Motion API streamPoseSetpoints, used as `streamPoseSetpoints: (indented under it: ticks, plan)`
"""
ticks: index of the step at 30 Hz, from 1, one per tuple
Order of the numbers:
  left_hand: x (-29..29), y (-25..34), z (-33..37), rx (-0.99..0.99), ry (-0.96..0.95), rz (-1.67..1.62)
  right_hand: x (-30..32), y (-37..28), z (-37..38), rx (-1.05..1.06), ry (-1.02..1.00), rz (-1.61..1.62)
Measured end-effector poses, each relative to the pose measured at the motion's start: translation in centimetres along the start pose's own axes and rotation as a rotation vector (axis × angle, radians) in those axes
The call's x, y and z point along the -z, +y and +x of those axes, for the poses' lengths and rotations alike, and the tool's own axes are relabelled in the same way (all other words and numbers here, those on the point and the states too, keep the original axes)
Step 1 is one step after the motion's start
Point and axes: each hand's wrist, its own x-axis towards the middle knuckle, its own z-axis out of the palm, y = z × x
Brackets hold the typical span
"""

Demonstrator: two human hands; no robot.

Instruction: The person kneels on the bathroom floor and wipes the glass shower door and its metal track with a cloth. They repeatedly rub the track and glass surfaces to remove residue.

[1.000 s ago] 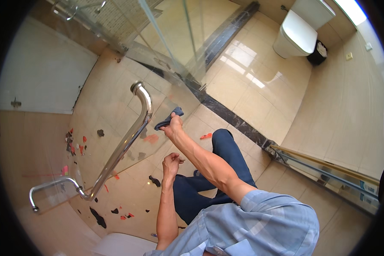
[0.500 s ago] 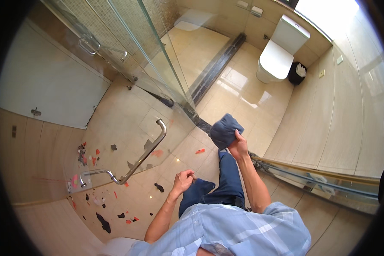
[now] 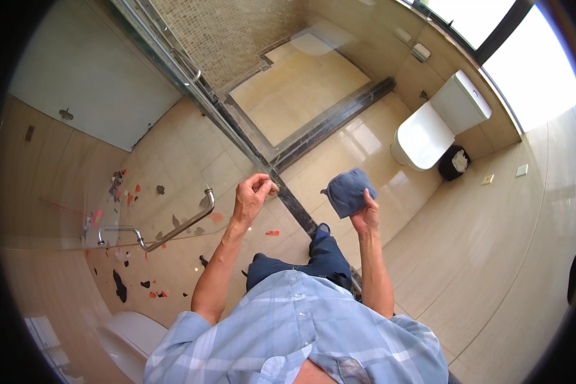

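Observation:
In my right hand point(image 3: 367, 217) is a folded blue-grey cloth point(image 3: 349, 192), gripped at its near right edge with the thumb on top. A small darker tip sticks out at the cloth's left side. My left hand point(image 3: 251, 197) is raised in front of me, its fingers curled and fingertips pinched together. Whether anything small sits in that pinch is too hard to make out. Just beyond it runs the dark stone sill point(image 3: 294, 206), and the metal handle point(image 3: 179, 227) of a glass door lies to its left.
Red, black and grey scraps point(image 3: 120, 287) are scattered over the tiled floor at left. A white toilet point(image 3: 422, 137) stands far right beside a black waste bin point(image 3: 454, 162). The shower area point(image 3: 301, 89) lies ahead behind a dark kerb. My slippered foot point(image 3: 323, 229) is at the sill.
My left hand has risen forward from beside my thigh to near the sill. I have moved forward, and the cloth stays in my right hand.

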Motion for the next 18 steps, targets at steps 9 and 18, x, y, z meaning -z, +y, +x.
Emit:
streamPoseSetpoints:
  ticks: [9, 18]
  plan:
    - [-5.3, 7.9, 1.0, -0.544, 0.397, 0.167, -13.1, -3.4, 7.0, -0.064, -0.188, -0.459]
    - [-2.7, 14.3, 4.6, -1.161, 0.720, 0.403, -25.4, 5.9, 12.1, 0.057, -0.469, -0.773]
